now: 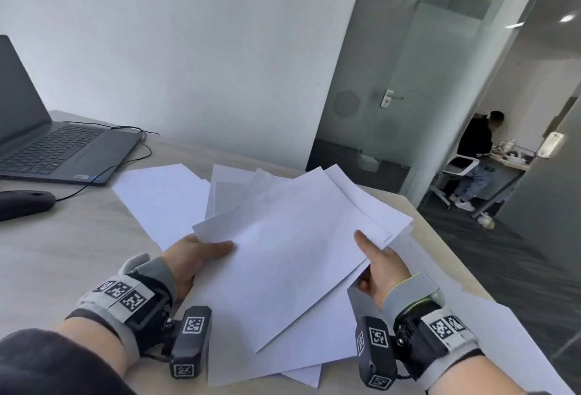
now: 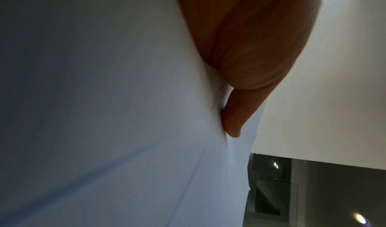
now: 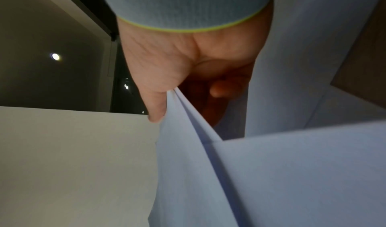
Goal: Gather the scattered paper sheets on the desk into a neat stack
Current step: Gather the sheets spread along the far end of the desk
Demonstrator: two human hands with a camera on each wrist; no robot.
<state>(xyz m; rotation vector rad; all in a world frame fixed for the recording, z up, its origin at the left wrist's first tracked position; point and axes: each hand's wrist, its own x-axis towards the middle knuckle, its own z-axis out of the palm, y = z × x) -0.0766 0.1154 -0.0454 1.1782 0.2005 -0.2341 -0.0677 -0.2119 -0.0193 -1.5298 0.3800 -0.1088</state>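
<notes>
Both hands, left (image 1: pixel 191 256) and right (image 1: pixel 379 264), pinch opposite sides of skewed sheets (image 1: pixel 292 243), apparently lifted, long axis toward the bench's (image 1: pixel 63 253) far-right corner.

The paper sheets (image 1: pixel 292 246) are plain white, bluish in shade in the wrist views. The bench (image 1: pixel 63 253) is pale beige with faint wood grain. The laptop (image 1: pixel 63 149) at far left is dark grey, its cable (image 1: pixel 132 155) black, and the mouse (image 1: pixel 25 204) black. Each wristband (image 1: pixel 122 294) is grey with black-and-white square marker patterns; the right cuff (image 3: pixel 188 7) is light grey edged in yellow-green.
</notes>
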